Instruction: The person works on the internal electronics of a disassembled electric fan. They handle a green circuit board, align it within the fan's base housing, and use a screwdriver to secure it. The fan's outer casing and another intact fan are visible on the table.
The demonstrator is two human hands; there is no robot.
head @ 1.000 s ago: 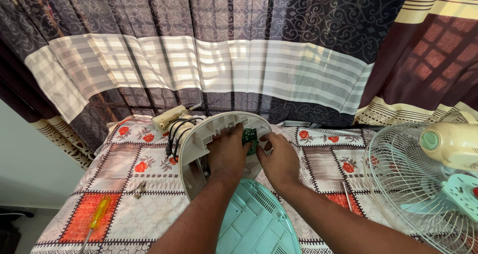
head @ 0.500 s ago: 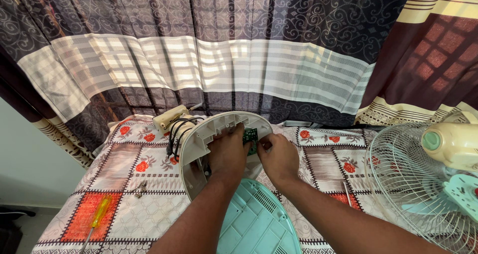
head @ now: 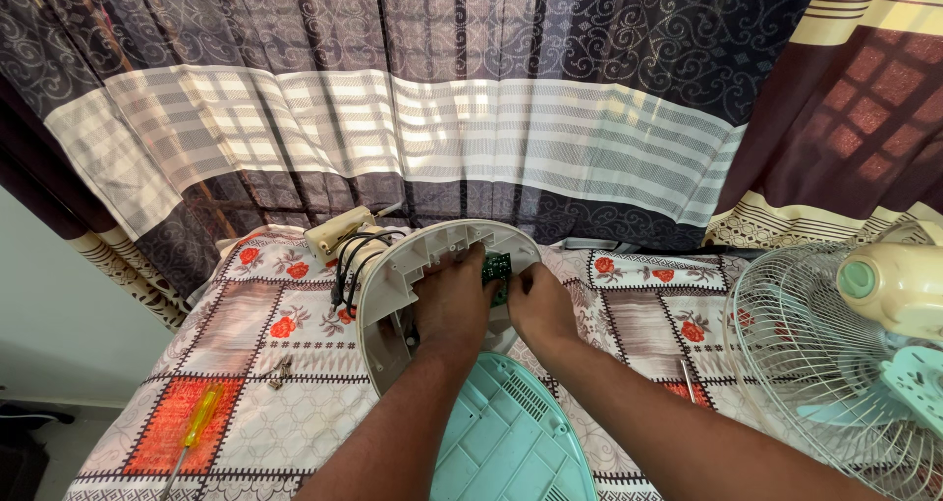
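Your left hand (head: 454,300) and right hand (head: 535,303) both pinch at the small green circuit board (head: 496,267), fingertips pressed together on its edges; it sits inside the open cream fan base (head: 393,275), which stands tilted on its rim at the middle of the table. Your left palm covers much of the hollow, so how the board is seated there, I cannot tell. Black wires (head: 349,255) loop out of the base at ten o'clock toward a cream housing (head: 339,234). At six o'clock, just below your wrists, lies the round teal cover plate (head: 511,432), ribbed and slotted. Out at eight o'clock, well apart, a yellow-handled screwdriver (head: 199,420) rests on the tablecloth (head: 255,383), a patchwork of red flowers and checked squares, no labels or packages showing anywhere. At three o'clock, a wire fan guard (head: 796,334) with a cream motor head (head: 894,283). Behind it all, a heavy patterned curtain (head: 471,98) glows with window light.
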